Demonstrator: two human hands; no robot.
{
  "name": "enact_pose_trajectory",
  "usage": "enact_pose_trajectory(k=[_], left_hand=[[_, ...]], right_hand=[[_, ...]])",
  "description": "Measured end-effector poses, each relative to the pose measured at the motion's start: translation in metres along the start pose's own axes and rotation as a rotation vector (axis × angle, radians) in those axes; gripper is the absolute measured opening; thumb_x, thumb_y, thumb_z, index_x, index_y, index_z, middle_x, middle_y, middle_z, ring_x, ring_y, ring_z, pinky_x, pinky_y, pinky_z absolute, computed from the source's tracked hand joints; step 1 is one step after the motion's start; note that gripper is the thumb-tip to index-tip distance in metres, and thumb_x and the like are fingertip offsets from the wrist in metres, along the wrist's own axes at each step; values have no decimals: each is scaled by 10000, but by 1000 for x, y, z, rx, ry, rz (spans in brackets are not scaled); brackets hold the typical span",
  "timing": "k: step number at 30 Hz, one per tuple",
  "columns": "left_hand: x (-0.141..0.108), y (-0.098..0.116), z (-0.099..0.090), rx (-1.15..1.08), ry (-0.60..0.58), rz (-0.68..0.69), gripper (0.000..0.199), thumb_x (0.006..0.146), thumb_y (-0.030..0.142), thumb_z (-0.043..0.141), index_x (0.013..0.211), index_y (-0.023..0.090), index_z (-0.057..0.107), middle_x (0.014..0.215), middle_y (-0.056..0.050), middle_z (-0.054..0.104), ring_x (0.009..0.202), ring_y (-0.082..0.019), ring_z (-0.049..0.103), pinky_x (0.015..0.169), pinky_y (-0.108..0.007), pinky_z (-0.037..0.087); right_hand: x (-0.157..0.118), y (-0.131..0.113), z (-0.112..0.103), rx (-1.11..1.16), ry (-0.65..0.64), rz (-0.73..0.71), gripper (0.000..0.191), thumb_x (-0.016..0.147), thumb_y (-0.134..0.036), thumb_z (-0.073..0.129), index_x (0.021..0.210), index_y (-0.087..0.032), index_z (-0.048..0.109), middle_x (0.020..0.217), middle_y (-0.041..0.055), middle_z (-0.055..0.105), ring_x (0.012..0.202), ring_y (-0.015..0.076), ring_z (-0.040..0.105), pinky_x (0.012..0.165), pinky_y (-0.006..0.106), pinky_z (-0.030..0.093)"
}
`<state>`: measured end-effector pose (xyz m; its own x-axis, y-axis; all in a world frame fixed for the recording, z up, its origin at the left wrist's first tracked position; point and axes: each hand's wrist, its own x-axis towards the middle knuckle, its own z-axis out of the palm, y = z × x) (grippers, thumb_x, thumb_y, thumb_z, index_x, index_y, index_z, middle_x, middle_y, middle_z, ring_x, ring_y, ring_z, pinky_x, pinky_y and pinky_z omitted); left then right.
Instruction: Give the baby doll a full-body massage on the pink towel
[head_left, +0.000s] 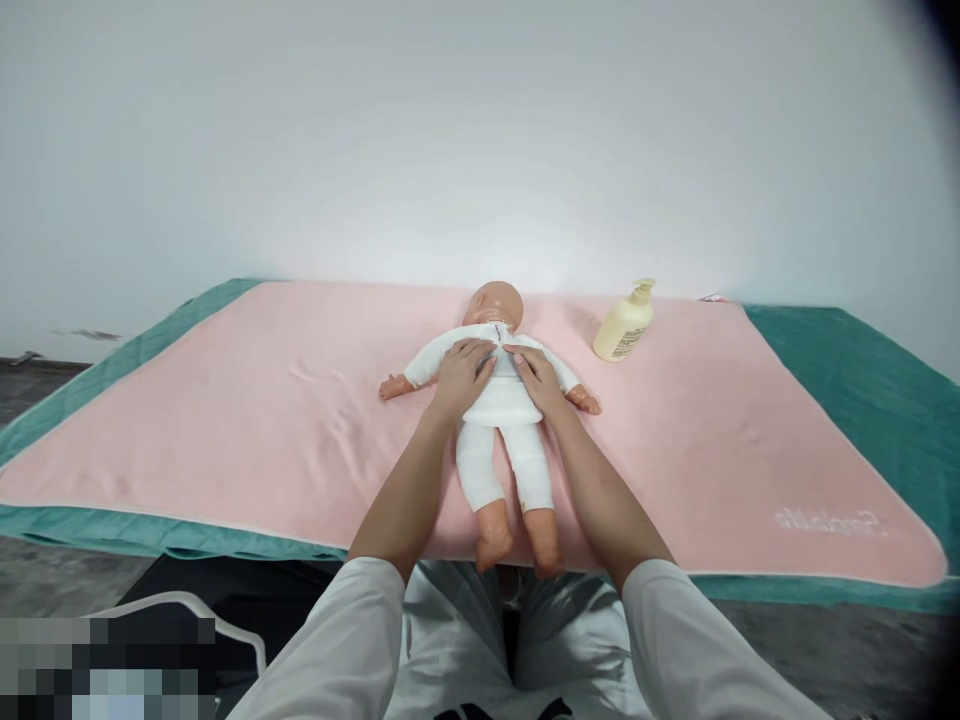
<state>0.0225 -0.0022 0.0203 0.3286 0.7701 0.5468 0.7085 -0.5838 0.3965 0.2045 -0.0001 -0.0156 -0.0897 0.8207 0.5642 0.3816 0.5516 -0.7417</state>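
Observation:
A baby doll (504, 400) in a white top and trousers lies on a pink mat, its head toward the wall and turned to the left, arms spread. Its back appears to face up. My left hand (463, 375) lies on the left side of the doll's upper torso, fingers extended and pointing inward. My right hand (535, 372) rests likewise on the right side, the fingertips of both hands close to the middle. Neither hand grips anything.
To the right of the doll stands a pale yellow pump bottle (624, 322). The pink mat (225, 420) covers a green cloth (870, 370). Behind is a white wall; a white curved frame (176, 598) is at lower left.

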Motion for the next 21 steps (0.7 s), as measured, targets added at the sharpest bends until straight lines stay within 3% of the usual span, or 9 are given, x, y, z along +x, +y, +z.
enact_pose_trajectory(k=[6,11,21], left_hand=[[1,2,-2,10,-56,-35,319,961,308,448,1170,175,649,1213,-60,686,1193,-250,541,1074,-420,403],[1,0,0,-4,-32,-22,315,954,304,455,1161,174,653,1201,-71,689,1182,-261,544,1061,-442,406],[-2,-4,5,-6,34,22,365,965,324,449,1258,179,611,1358,-70,605,1236,-253,512,1091,-444,390]], right_hand=[[1,-3,-1,-29,-24,42,512,958,-600,369,1165,-272,704,1199,41,717,1184,219,606,1088,402,425],[0,-1,0,-19,-20,23,492,962,-584,380,1175,-275,697,1213,45,710,1191,217,601,1094,410,423],[-2,0,-1,2,-42,-32,459,969,-535,409,1289,-282,620,1421,44,566,1366,199,470,1202,424,331]])
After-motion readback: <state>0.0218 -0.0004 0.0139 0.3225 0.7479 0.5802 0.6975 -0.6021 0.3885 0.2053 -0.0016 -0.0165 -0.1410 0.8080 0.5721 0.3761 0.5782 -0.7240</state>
